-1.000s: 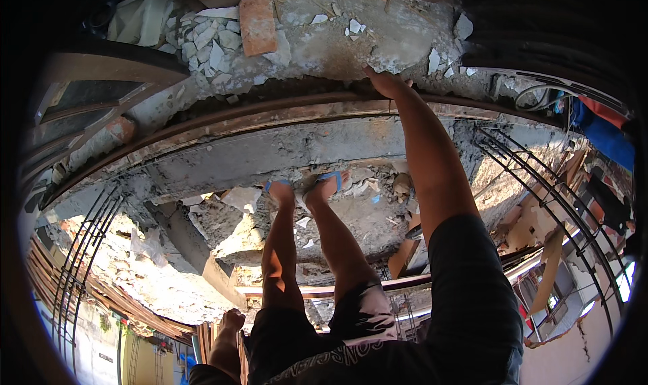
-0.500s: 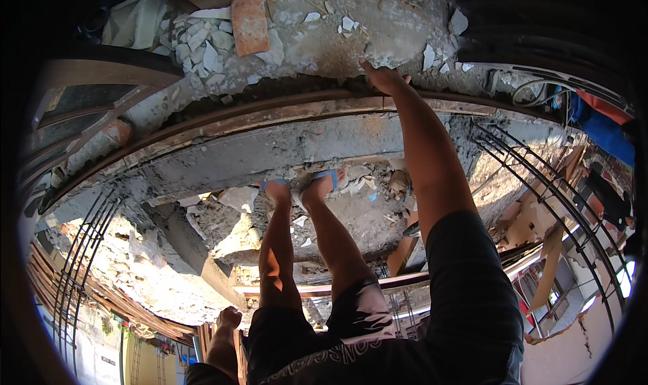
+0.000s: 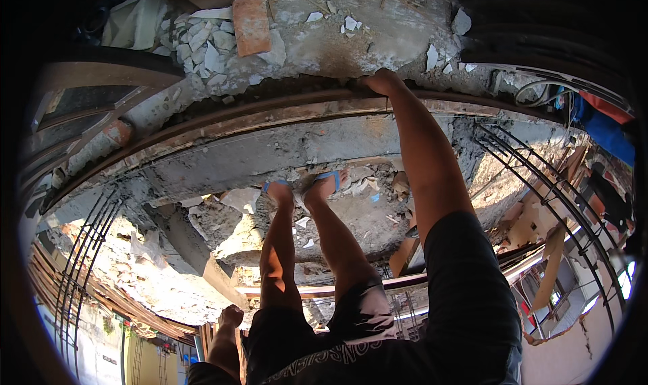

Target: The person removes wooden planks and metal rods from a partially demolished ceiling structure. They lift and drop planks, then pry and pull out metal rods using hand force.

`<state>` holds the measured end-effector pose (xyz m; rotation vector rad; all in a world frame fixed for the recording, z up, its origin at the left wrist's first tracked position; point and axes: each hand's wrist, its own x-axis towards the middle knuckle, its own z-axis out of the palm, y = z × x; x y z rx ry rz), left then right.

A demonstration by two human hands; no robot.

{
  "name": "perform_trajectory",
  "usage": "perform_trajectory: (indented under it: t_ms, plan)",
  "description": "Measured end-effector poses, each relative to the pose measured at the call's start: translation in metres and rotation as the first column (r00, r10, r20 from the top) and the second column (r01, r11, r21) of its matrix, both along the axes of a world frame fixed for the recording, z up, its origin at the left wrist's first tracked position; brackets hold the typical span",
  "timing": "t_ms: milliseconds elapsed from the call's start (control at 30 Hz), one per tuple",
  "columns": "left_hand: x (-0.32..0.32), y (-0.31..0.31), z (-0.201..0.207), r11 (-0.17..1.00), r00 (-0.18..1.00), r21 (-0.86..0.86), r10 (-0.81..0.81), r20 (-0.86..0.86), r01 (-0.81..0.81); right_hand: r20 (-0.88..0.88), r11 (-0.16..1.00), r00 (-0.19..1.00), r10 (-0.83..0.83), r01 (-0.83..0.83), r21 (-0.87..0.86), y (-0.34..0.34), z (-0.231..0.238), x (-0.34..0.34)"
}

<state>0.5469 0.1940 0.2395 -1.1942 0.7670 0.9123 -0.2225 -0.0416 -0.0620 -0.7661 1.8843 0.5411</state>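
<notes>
A demolition room of broken cement floor [image 3: 405, 23] and rubble spreads around a grey concrete beam [image 3: 283, 142], with rebar cages [image 3: 77, 257] jutting at both sides and dark shadow swallowing the corners. A long wooden board [image 3: 290, 106] lies along the beam, a dark gap behind it. The right hand [image 3: 383, 82] reaches over the board to that gap; its fingers point down, their tips hidden, so their spread and grip cannot be told. The left hand [image 3: 231, 316] hangs low, fingers bent inward, too small to tell whether closed. A reddish brick [image 3: 251, 27] adjoins pale tile shards [image 3: 210, 57].
</notes>
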Motion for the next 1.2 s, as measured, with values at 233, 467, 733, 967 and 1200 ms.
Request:
perform_trajectory:
  t_ms: [233, 467, 733, 967, 1200]
  plan:
    - [0.068, 0.04, -0.013, 0.999, 0.998, -0.018, 0.048, 0.032, -0.048, -0.01, 0.961, 0.996, 0.091, -0.085, 0.262, -0.019, -0.023, 0.024]
    - [0.048, 0.012, -0.013, 0.969, 0.994, -0.233, 0.094, 0.051, -0.08, -0.054, 0.98, 0.991, 0.123, -0.113, 0.161, -0.013, -0.018, 0.025]
    - [-0.257, -0.226, -0.094, 0.428, 0.485, -0.661, -0.455, -0.747, -0.616, 0.052, 0.941, 0.953, 0.298, -0.303, 0.149, -0.012, -0.019, 0.021]
    - [-0.406, -0.315, -0.175, 0.235, 0.454, -0.833, -0.748, -0.484, -0.5, 0.129, 0.937, 0.933, 0.335, -0.344, 0.059, -0.021, -0.017, 0.023]
    - [-0.39, -0.299, -0.197, 0.401, 0.436, -0.832, -0.715, -0.546, -0.384, 0.287, 0.852, 0.845, 0.451, -0.503, 0.145, -0.011, -0.077, 0.018]
